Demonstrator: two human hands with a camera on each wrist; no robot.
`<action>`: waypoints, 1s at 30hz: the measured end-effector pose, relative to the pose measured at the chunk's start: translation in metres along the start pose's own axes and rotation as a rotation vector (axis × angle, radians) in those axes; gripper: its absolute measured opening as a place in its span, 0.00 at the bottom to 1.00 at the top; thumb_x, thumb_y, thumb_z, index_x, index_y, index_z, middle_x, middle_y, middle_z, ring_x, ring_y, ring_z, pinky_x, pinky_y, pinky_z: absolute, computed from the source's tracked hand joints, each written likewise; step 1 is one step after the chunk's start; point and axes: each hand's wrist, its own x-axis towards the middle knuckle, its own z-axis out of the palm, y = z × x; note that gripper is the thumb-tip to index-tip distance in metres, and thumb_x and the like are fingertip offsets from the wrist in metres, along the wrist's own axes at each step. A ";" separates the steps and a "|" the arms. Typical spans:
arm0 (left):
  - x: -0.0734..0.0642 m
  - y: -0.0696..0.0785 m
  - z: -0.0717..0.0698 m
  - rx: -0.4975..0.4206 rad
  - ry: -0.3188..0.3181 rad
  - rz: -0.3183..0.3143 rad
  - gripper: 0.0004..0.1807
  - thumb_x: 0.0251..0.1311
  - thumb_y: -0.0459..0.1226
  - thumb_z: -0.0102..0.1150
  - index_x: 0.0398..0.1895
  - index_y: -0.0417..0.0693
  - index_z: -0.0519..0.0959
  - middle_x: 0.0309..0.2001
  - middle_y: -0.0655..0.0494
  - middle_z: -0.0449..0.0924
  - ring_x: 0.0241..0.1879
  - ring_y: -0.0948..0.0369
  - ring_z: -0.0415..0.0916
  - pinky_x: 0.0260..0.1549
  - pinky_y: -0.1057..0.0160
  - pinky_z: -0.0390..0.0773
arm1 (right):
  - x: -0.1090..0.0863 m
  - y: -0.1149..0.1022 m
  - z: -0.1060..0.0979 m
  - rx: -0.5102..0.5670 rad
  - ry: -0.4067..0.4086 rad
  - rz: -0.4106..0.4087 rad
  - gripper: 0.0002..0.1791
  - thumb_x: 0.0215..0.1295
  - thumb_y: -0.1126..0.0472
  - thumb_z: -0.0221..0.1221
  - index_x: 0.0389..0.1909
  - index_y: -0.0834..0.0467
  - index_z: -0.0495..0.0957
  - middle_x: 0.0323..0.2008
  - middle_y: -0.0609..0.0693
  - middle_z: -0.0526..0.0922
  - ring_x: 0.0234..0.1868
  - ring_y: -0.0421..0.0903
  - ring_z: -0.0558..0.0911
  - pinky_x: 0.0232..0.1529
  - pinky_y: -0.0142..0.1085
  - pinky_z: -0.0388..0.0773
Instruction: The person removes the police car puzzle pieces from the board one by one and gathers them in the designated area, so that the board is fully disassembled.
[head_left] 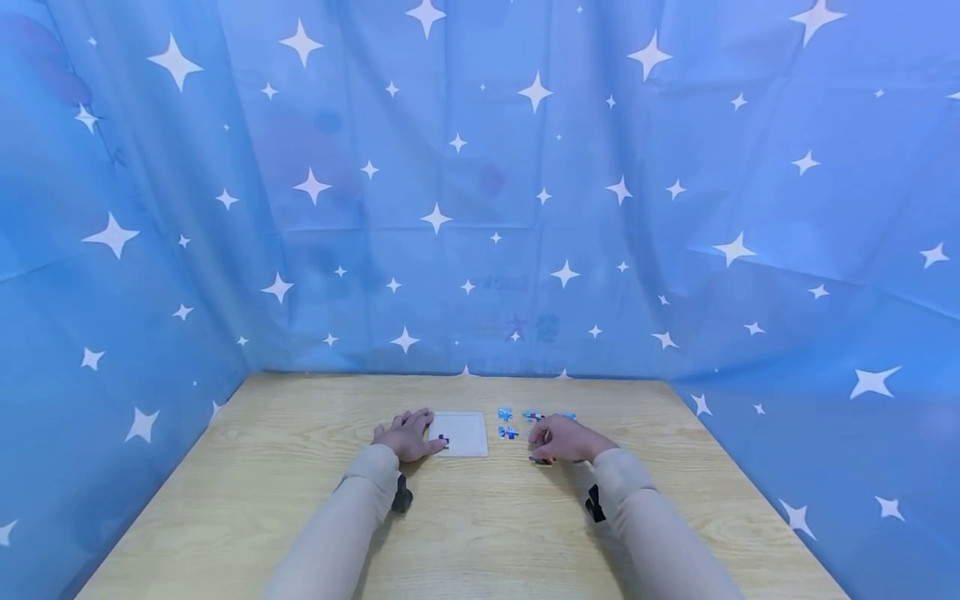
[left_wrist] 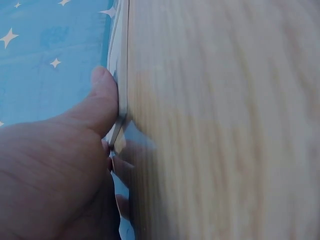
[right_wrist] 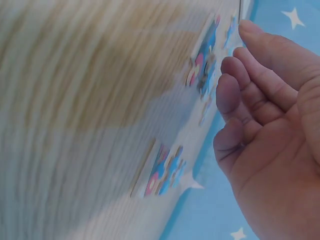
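A shallow white tray (head_left: 467,432) lies on the table, a dark jigsaw piece (head_left: 444,439) in its lower left corner. My left hand (head_left: 407,436) rests at the tray's left side with fingers spread, its thumb (left_wrist: 106,92) against the near edge. Over the loose jigsaw pieces to the right is my right hand (head_left: 570,438), fingers loosely bent. In the right wrist view nothing shows between its thumb and fingers. A colourful piece (head_left: 542,461) lies under its fingertips, and more pieces (right_wrist: 165,172) lie beside the hand; some are partly hidden by it in the head view.
Two blue jigsaw pieces, one farther back (head_left: 505,413) and one nearer (head_left: 508,432), lie between the tray and my right hand. Others sit behind that hand. The wood-grain table (head_left: 465,533) ends at a blue star-patterned curtain (head_left: 480,292) at the back and sides.
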 end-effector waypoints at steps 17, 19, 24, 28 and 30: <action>0.003 -0.002 0.000 0.005 -0.004 0.003 0.45 0.66 0.66 0.52 0.81 0.58 0.57 0.81 0.58 0.49 0.79 0.46 0.45 0.68 0.29 0.43 | 0.019 -0.025 0.010 0.038 -0.012 -0.057 0.06 0.69 0.64 0.65 0.43 0.60 0.81 0.36 0.48 0.80 0.32 0.43 0.78 0.36 0.38 0.77; 0.004 -0.003 0.002 0.005 -0.001 0.006 0.45 0.66 0.66 0.53 0.81 0.58 0.57 0.81 0.58 0.49 0.79 0.46 0.45 0.68 0.29 0.43 | 0.021 -0.027 0.012 0.045 -0.013 -0.064 0.06 0.70 0.63 0.64 0.44 0.60 0.80 0.37 0.47 0.80 0.34 0.43 0.78 0.38 0.38 0.77; 0.005 -0.004 0.003 0.008 0.007 0.008 0.45 0.66 0.67 0.52 0.81 0.59 0.58 0.81 0.59 0.49 0.79 0.46 0.45 0.68 0.29 0.44 | 0.026 -0.037 0.015 0.043 -0.008 -0.096 0.08 0.70 0.64 0.63 0.46 0.62 0.81 0.39 0.48 0.82 0.36 0.42 0.78 0.41 0.39 0.78; 0.006 -0.005 0.004 0.005 0.013 0.007 0.46 0.65 0.67 0.52 0.81 0.58 0.58 0.81 0.58 0.50 0.78 0.46 0.46 0.67 0.28 0.45 | 0.031 -0.043 0.017 0.005 -0.002 -0.133 0.09 0.70 0.63 0.63 0.47 0.63 0.82 0.40 0.48 0.83 0.37 0.42 0.78 0.42 0.38 0.78; 0.006 -0.005 0.004 0.002 0.011 0.006 0.45 0.66 0.67 0.52 0.81 0.58 0.58 0.81 0.58 0.50 0.78 0.46 0.46 0.68 0.29 0.45 | 0.033 -0.045 0.020 0.008 -0.002 -0.143 0.10 0.69 0.64 0.63 0.48 0.64 0.82 0.41 0.49 0.83 0.39 0.42 0.79 0.43 0.39 0.78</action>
